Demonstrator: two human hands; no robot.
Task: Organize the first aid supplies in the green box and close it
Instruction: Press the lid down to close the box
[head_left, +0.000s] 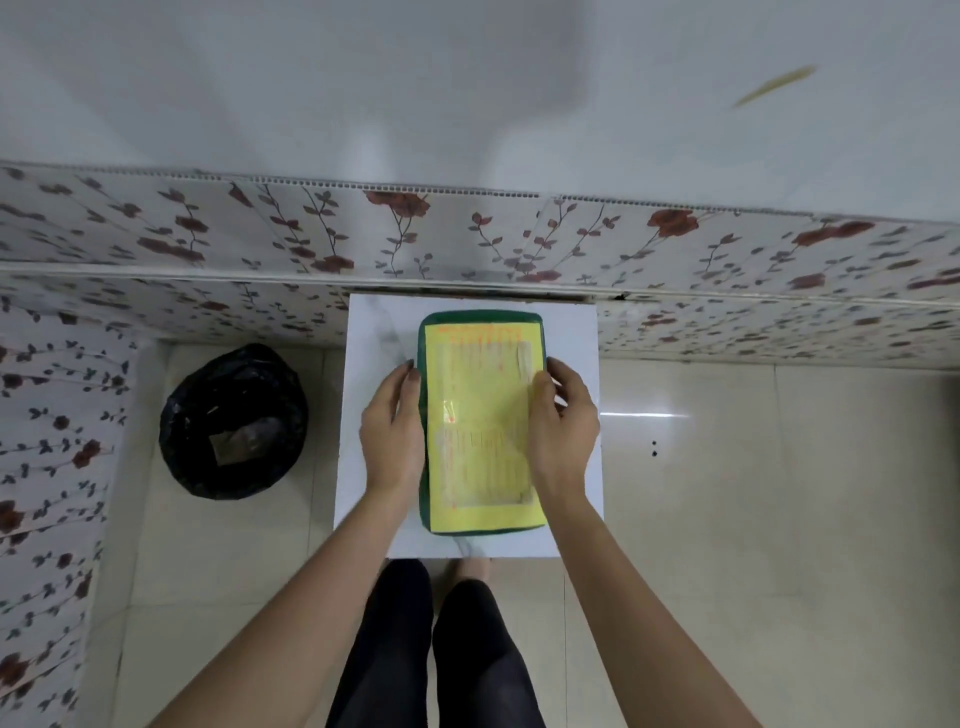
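White table (374, 332) with faint grey veining, set against the wall. Left of it, on the floor (727, 519), a round bin (232, 422) lined with a black bag, holding crumpled brownish scrap. Floor of glossy cream tiles with a bright streak of reflected light to the right of the table. Floral panels (156, 228), white with dark red roses and grey stems, run along the wall base and down the left side. Above them, plain pale wall (363, 78) with a yellowish smear at upper right.
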